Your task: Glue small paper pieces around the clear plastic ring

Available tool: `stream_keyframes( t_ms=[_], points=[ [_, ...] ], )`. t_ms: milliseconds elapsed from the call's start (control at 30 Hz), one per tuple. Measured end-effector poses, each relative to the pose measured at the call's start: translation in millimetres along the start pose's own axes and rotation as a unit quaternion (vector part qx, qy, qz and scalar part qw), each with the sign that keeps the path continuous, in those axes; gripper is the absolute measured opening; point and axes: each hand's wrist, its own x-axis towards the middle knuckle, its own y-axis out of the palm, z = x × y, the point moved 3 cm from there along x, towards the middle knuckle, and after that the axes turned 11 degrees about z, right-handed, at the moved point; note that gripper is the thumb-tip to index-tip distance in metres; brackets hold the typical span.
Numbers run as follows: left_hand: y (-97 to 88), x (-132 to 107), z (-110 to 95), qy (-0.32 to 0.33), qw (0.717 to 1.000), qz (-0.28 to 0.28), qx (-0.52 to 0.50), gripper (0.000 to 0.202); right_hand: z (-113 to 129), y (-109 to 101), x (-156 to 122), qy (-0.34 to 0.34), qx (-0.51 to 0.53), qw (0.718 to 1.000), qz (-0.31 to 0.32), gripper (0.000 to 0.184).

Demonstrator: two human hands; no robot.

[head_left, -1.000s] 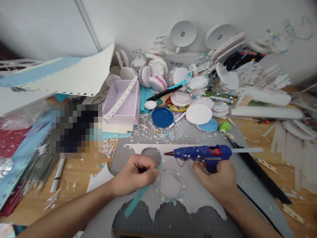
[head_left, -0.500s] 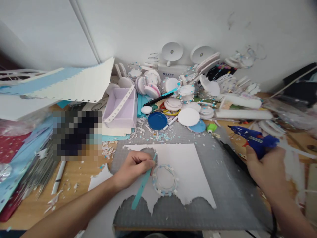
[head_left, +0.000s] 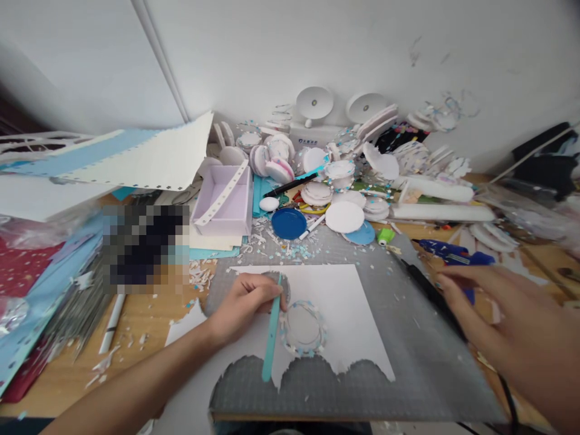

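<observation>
My left hand (head_left: pixel 256 296) is closed in a pinch on a narrow teal strip (head_left: pixel 270 338) with a rounded lower end. The strip points down toward the front, over a white sheet (head_left: pixel 347 290) with scalloped cut edges. Just right of it, a ring trimmed with small blue and white pieces (head_left: pixel 303 329) lies flat on the sheet. At the right, my right hand (head_left: pixel 512 320) is open, fingers apart and holding nothing. Beyond its fingers lies a blue glue gun (head_left: pixel 453 252), partly hidden by the hand.
Under the sheet is a grey cutting mat (head_left: pixel 399 386). A black tool with a cord (head_left: pixel 426 287) lies on its right side. Behind stand a lilac box (head_left: pixel 222 199), a blue lid (head_left: pixel 289 223), white discs (head_left: pixel 344 216) and a green item (head_left: pixel 386 235). Paper scraps are scattered about.
My right hand has let go of the glue gun, which now lies on the table, and has drawn back toward me. The teal strip has swung more upright in my left hand.
</observation>
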Motion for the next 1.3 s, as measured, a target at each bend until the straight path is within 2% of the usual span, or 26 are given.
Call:
stream_keyframes(
  t_ms=[33, 100, 133, 233, 367, 467, 567, 633, 700, 800, 867, 933, 1033, 1200, 1300],
  points=[
    [0.5, 0.3, -0.7, 0.002, 1.000, -0.004, -0.009, 0.031, 25.6, -4.3, 7.0, -0.086, 0.010, 0.996, -0.002, 0.020],
    [1.1, 1.0, -2.5, 0.009, 1.000, -0.015, -0.024, 0.030, 70.8, -5.7, 20.4, -0.217, 0.028, 0.976, -0.011, 0.018],
    [1.1, 1.4, -3.5, 0.014, 0.999, -0.022, -0.032, 0.031, 91.0, -3.0, 25.8, -0.288, 0.041, 0.957, -0.008, 0.020],
    [-0.1, 2.5, -5.3, 0.028, 0.997, -0.043, -0.053, 0.042, 137.0, 9.9, 38.2, -0.436, 0.060, 0.898, -0.002, 0.023],
    [-2.1, 2.9, -3.1, 0.027, 0.995, -0.052, -0.076, 0.049, 169.8, 24.5, 47.8, -0.539, 0.027, 0.841, -0.036, 0.025],
    [-1.4, 1.8, -1.2, 0.024, 0.995, -0.047, -0.085, 0.050, 172.5, 29.2, 51.5, -0.560, 0.030, 0.824, -0.073, 0.027],
    [-1.1, -0.5, -5.0, 0.021, 0.998, -0.042, -0.047, 0.049, 158.0, 30.3, 53.1, -0.520, 0.102, 0.843, -0.087, 0.025],
    [-3.5, -2.5, -12.0, 0.023, 0.997, -0.063, 0.046, 0.045, 141.0, 32.1, 53.7, -0.433, 0.202, 0.874, -0.091, 0.017],
    [-6.0, -4.2, -20.2, 0.021, 0.984, -0.077, 0.159, 0.041, 121.5, 37.3, 51.9, -0.305, 0.317, 0.891, -0.112, 0.020],
    [-5.5, -4.8, -25.5, -0.013, 0.963, -0.025, 0.268, 0.039, 98.7, 52.7, 44.7, -0.126, 0.446, 0.876, -0.130, 0.019],
    [-2.5, -5.3, -23.7, -0.044, 0.950, 0.034, 0.306, 0.039, 92.6, 63.8, 40.6, -0.060, 0.494, 0.862, -0.097, 0.012],
    [1.4, -6.5, -20.5, -0.068, 0.940, 0.084, 0.323, 0.035, 91.6, 71.7, 38.0, -0.025, 0.529, 0.847, -0.052, 0.006],
    [7.1, -7.8, -16.7, -0.099, 0.934, 0.130, 0.319, 0.025, 94.7, 76.3, 35.1, -0.004, 0.582, 0.813, 0.010, 0.001],
    [12.9, -5.6, -14.1, -0.134, 0.947, 0.153, 0.250, 0.021, 103.9, 77.7, 27.9, 0.011, 0.651, 0.754, 0.093, 0.002],
    [13.9, -3.9, -12.7, -0.143, 0.954, 0.147, 0.219, 0.021, 107.4, 78.6, 23.9, 0.007, 0.669, 0.735, 0.114, 0.004]
  ],
)
